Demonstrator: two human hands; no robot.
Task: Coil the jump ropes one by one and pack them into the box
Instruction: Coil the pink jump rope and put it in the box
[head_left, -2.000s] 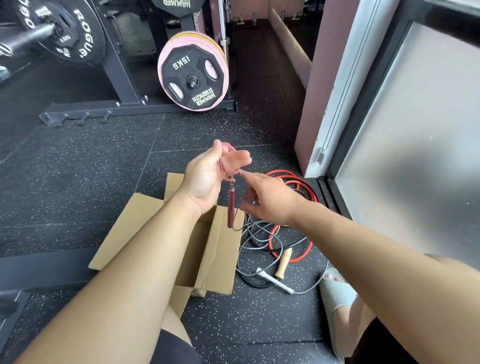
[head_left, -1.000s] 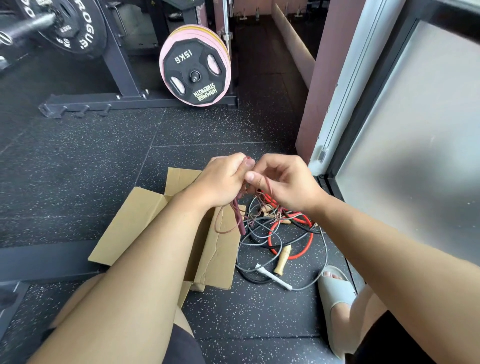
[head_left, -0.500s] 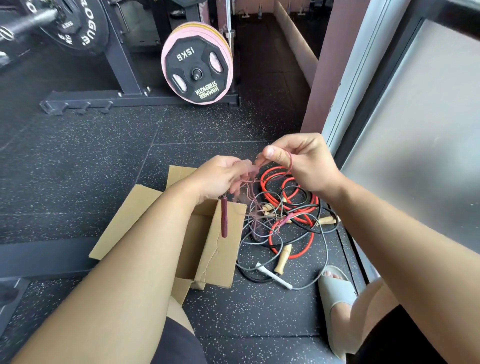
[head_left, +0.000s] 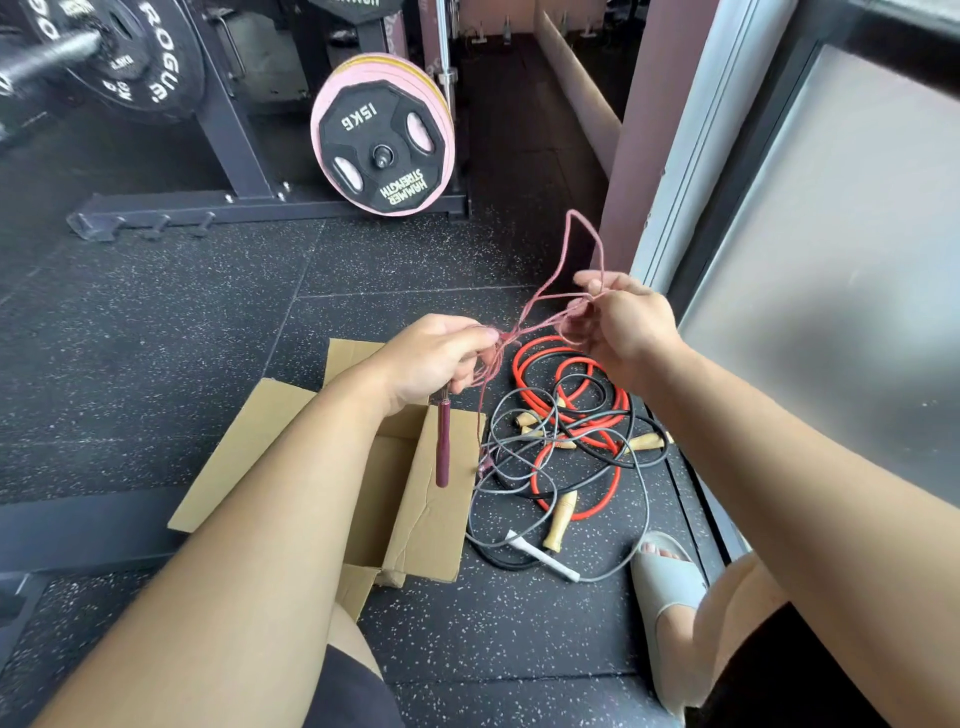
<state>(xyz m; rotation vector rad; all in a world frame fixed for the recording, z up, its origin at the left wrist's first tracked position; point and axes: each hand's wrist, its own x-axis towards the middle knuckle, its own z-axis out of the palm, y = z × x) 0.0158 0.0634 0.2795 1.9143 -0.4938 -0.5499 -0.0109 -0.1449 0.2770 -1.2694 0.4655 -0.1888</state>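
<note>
- The left hand (head_left: 436, 358) is held over the open cardboard box (head_left: 431, 514), its fingers curled and pinching a bunch of the pink jump rope (head_left: 540, 319) at the fingertips.
- A maroon handle (head_left: 443, 447) hangs from under that hand, long axis vertical, free end pointing straight down over the box's right flap.
- The right hand (head_left: 623, 325), level with the left and near it, pinches the cord between thumb and curled fingers.
- Strands run almost level between the hands; a loose loop stands up above the right hand.
- One pink strand drops from the left hand towards the floor.
- On the floor just right of the box, a red rope (head_left: 543, 340) lies tangled with grey and black ropes (head_left: 645, 499) and wooden handles (head_left: 561, 514).
</note>
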